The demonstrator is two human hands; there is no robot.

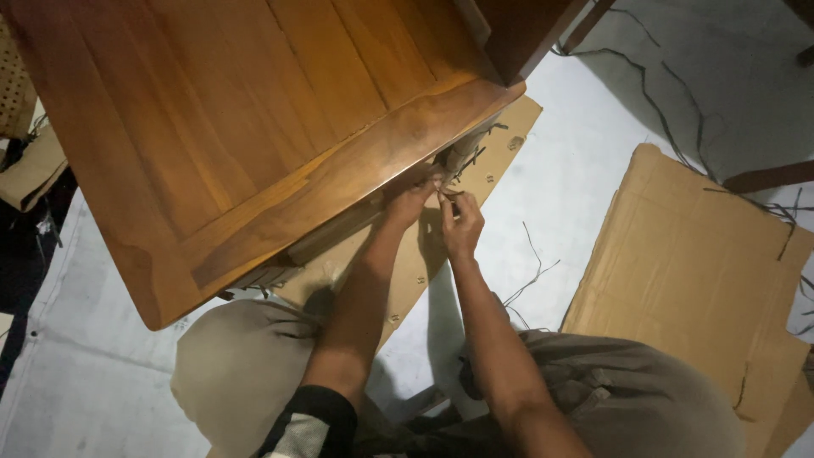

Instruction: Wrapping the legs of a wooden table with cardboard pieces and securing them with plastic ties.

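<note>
While the person sits low on the floor with knees in grey trousers (246, 373) spread to either side, both forearms reach forward and up toward the edge of a wooden furniture piece. On the left arm sits a dark sleeve with a pale band (309, 424), pushed up near the elbow. Beyond it, the left hand (413, 199) is closed, its fingers pinched on a thin strand (449, 192) right under the rim of the wood. Just beside it and touching that same strand, the right hand (462, 225) is closed too, fingertips pinched on the fibre. Both hands meet at the spot where a wrapped leg or rail (462, 153) shows below the corner of the panel; its exact shape is hard to tell in the shadow.

Under the hands lies a sheet of cardboard (500, 161) on the pale floor (560, 187). A few loose strands (530, 276) lie on the floor near the right forearm. Off to the right rests a larger cardboard sheet (687, 271), well apart from the hands. Above the hands spreads the broad brown wooden panel (229, 127), tilted, with boards framed by a darker border. Farther off, more dark strands (653, 102) trail across the floor at the upper right.
</note>
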